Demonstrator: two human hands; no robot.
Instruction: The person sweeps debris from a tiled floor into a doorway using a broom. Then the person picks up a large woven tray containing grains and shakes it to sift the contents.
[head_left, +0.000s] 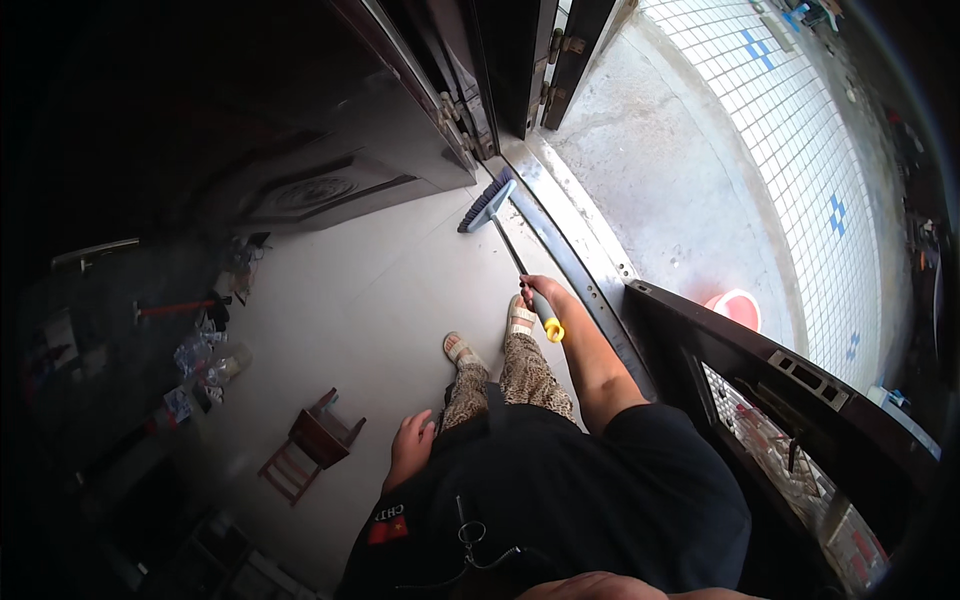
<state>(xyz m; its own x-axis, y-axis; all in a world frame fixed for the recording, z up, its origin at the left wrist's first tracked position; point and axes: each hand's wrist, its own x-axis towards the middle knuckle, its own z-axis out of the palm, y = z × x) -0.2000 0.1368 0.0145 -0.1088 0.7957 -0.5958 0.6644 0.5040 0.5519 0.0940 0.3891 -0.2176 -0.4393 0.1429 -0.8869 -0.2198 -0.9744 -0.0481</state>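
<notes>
Your right hand (540, 291) is clamped around the grey grip of a broom handle (520, 268), just above its yellow end cap (553, 331), and the handle slants away from you to the blue-bristled broom head (487, 202), which rests on the pale floor (350, 310) right beside the metal door threshold (570, 250). Your left hand (411, 447) hangs loose at your hip, fingers relaxed and holding nothing, well apart from the broom. Your sandalled feet stand just on the room side of the threshold. Across the threshold lies a concrete step, and beyond it a red bucket (737, 306) beside the dark door leaf (800, 420). Far from the threshold, to your left, a small wooden stool (312, 443) stands on the floor, and past it a heap of clear plastic wrappers and small packages (205, 360) sits against the shadowed wall; their labels are too small to tell.
</notes>
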